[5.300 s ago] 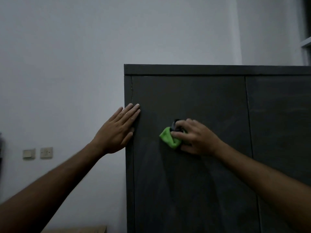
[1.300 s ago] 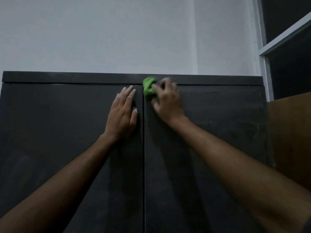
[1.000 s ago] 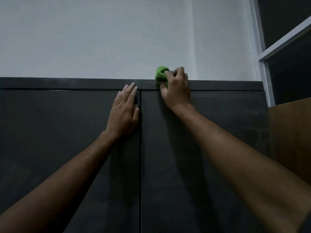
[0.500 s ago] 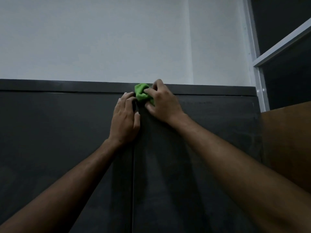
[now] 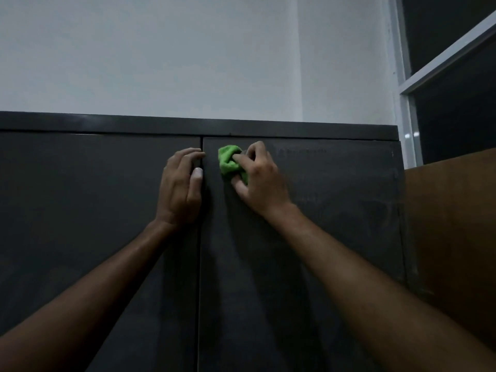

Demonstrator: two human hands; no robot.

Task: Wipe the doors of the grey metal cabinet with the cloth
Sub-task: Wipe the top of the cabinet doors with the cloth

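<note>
Doors first, taking the centre seam (image 5: 200,237) as the mark. Left of it, the left door (image 5: 80,210) carries the left hand (image 5: 180,187), palm flat near the top, fingers curled over so the tips reach the seam; it holds nothing that I can see. Half a second ago that hand sat the same way, so it is still just steadying the panel.

Right of the seam, the cloth (image 5: 230,162) has come down. A second ago it rode on the cabinet's top rail (image 5: 295,130); now it is bunched against the right door (image 5: 335,224), just below that rail and just beside the seam. The right hand (image 5: 259,181) grips it, fingers and thumb curled round the wad. My guess is the top edge is finished and the right door's upper corner is next, with most of that panel unwiped.

The room is dim. Faint streaks show further right on the door, but wet or dusty I cannot tell. Both doors run out of view below, no handle shows, and the brown panel (image 5: 453,237) far right is unclear.
</note>
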